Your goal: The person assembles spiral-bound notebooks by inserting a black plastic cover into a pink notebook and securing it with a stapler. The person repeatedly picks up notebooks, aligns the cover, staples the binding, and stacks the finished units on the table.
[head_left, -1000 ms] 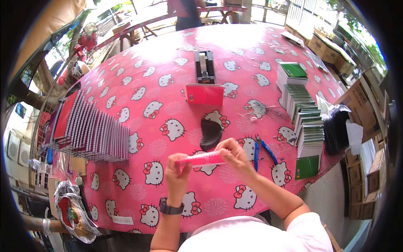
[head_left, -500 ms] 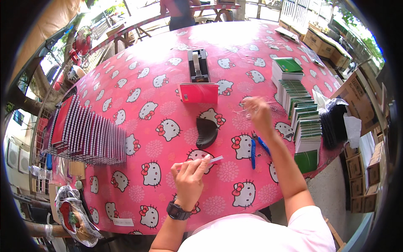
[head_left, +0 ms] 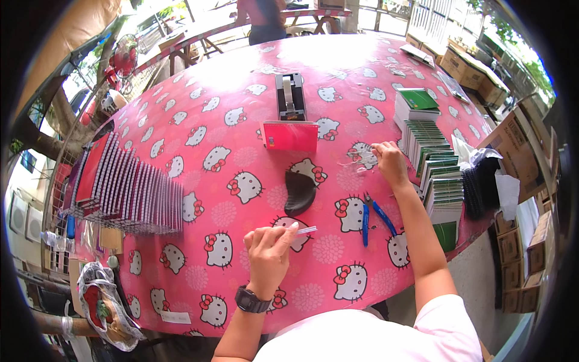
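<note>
My left hand (head_left: pixel 269 248), with a black watch on its wrist, holds a thin pink booklet (head_left: pixel 300 230) edge-on just above the pink cat-print tablecloth (head_left: pixel 241 157). My right hand (head_left: pixel 389 161) is stretched out to the right, fingers down on a small heap of clear plastic pieces (head_left: pixel 357 158) beside the green booklet stacks (head_left: pixel 435 166). Whether it grips a piece is hidden by the fingers. Blue-handled pliers (head_left: pixel 374 214) lie between my two arms.
A black curved object (head_left: pixel 300 192), a red booklet (head_left: pixel 289 136) and a grey tape dispenser (head_left: pixel 289 96) sit mid-table. Rows of red booklets (head_left: pixel 126 187) fill the left. Black binding combs (head_left: pixel 477 192) and cardboard boxes (head_left: pixel 512 145) stand right. Another person (head_left: pixel 260 18) stands beyond the table.
My right hand let go of the pink booklet and reached out to the clear plastic pieces on the right. My left hand kept the booklet and lowered it slightly.
</note>
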A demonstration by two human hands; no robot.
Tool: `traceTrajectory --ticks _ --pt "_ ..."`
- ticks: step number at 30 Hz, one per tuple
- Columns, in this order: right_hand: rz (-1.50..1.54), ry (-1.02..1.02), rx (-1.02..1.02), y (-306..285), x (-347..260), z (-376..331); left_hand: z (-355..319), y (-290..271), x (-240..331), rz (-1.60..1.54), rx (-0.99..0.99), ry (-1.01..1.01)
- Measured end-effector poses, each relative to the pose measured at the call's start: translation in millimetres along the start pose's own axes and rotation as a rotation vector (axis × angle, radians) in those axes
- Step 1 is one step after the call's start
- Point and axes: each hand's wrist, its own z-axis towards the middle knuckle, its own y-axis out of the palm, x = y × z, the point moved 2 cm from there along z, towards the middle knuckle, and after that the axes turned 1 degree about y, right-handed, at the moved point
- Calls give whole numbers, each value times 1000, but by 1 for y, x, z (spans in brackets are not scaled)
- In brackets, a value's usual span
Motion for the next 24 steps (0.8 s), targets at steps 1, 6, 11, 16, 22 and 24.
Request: traceTrajectory --ticks 1,6,11,16,22,24 --pt "9 -14 14 -4 -8 1 -1 -2 -2 1 -11 -2" --pt "120 -3 18 -31 -31 5 7 -1 0 7 20 3" --pt "546 42 -224 -58 -130 -12 2 2 -8 39 52 -57" --pt "550 11 -294 -37 -189 -64 9 5 -1 -1 47 -34" --pt "632 -31 -294 -38 -195 -64 5 6 0 2 42 -46" --pt "780 -77 -431 -48 -181 -57 5 6 -2 2 45 -57"
